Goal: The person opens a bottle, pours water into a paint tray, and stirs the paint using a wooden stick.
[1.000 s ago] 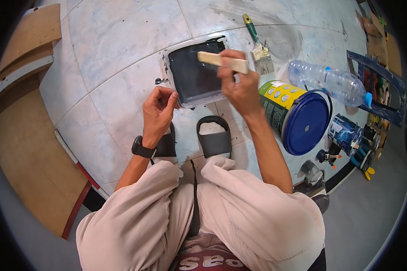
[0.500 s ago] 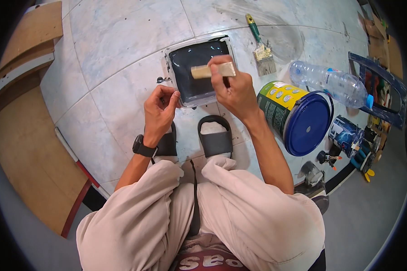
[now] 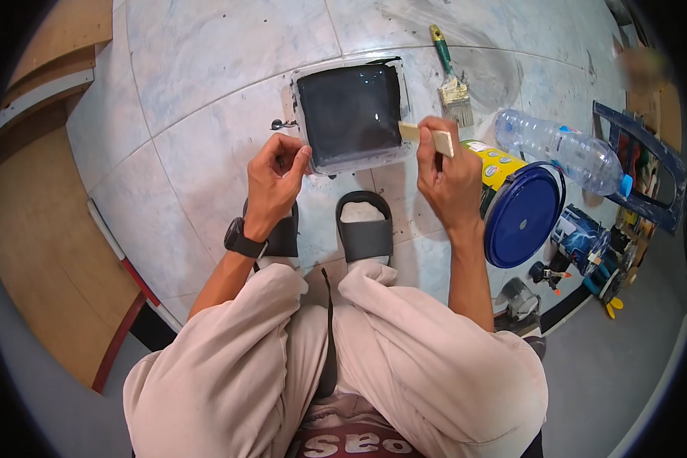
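A clear plastic container (image 3: 362,162) full of black paint (image 3: 347,114) sits on the tiled floor in front of my feet. My left hand (image 3: 275,179) pinches its near left corner between thumb and fingers. In my right hand (image 3: 452,183) is a flat wooden stick (image 3: 443,142), its far end at the container's right edge. Whether that end touches the rim or the paint I cannot tell. Beyond my right hand lies a paintbrush (image 3: 452,80) with a green handle and pale, caked bristles.
To the right lie a paint bucket (image 3: 523,217) with a blue lid, a clear plastic bottle (image 3: 561,149) and a dark blue frame (image 3: 641,164). Near them is a blue can (image 3: 580,238). Wooden boards (image 3: 53,267) stand at the left. A dark smear (image 3: 282,124) marks the floor beside the container.
My right hand has moved right with the stick, from over the middle of the paint to the container's right edge. My left hand stays at the corner.
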`<state>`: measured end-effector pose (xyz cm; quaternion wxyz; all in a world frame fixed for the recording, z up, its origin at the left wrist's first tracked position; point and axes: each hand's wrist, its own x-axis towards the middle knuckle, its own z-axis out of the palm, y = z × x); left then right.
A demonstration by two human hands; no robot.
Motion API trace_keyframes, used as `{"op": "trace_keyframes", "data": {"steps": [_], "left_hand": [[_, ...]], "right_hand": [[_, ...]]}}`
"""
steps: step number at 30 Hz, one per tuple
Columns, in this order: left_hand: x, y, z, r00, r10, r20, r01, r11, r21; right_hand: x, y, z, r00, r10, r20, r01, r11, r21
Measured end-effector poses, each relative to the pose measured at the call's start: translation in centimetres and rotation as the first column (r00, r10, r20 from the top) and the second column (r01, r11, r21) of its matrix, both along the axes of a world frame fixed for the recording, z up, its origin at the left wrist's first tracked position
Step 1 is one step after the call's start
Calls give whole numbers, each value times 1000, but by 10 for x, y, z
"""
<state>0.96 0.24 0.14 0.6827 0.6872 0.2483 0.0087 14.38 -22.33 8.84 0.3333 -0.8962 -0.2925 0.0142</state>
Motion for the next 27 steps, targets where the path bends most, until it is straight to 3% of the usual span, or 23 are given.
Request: {"op": "trace_keyframes", "data": {"steps": [3,5,10,14,19,21,25,27], "left_hand": [[1,-2,2,999,28,24,-28,1000,-14],[1,-1,2,999,33,27,-32,999,-28],[1,-2,1,999,38,31,-36,998,-49],[0,-2,-2,999,33,23,-32,999,-37],[1,-1,0,1000,20,19,-20,1000,-8],[1,-1,0,999,20,25,-20,1000,-9],[1,-1,-2,999,30,29,-29,999,-36],[1,-1,-2,999,24,27,-23,999,-23]], "right_hand": [[-21,2,-5,999,-31,9,31,999,-20],[-33,12,-6,997,-81,-13,81,995,64],[-35,49,-20,992,35,-120,-11,980,198],[-10,68,-34,999,28,-33,-17,951,308],[18,48,-23,996,-85,-34,90,973,214],[15,33,-16,988,-137,74,129,986,106],[-17,21,-6,995,-63,-78,65,998,20],[-27,32,-11,992,-62,-107,69,996,60]]}}
